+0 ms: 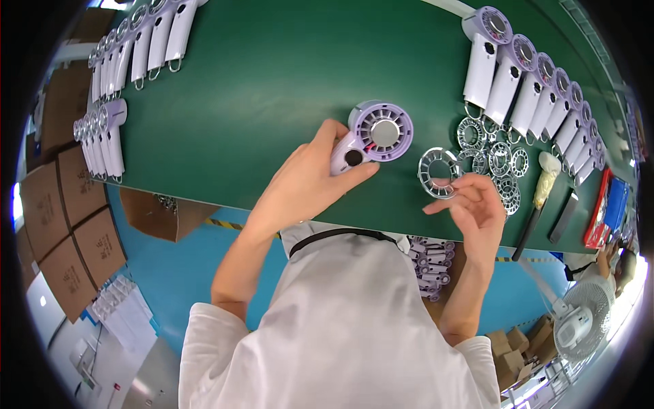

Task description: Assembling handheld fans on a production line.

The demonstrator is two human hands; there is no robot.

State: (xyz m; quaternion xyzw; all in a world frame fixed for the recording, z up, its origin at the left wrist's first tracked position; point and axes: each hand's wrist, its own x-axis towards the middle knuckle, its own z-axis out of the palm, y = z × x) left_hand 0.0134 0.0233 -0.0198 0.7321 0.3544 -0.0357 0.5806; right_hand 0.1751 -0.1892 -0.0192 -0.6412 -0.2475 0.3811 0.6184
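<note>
My left hand (304, 176) is wrapped round the handle of a purple handheld fan (385, 131), which lies face up above the green table with its round head toward the far side. The fan's slotted opening and grey centre show, with a bit of red near the handle. In my right hand (477, 211) a chrome ring grille (439, 173) is pinched at its lower edge, a little to the right of the fan and apart from it. Several more chrome ring grilles (500, 158) lie in a loose pile just beyond my right hand.
Rows of purple handheld fans (504, 85) line the right side; more fans (161, 35) stand at the far left. Right of the grilles lie a mallet (547, 180), a dark-bladed tool (565, 217) and a red-and-blue item (606, 208). An open carton (163, 217) sits below the table's left edge.
</note>
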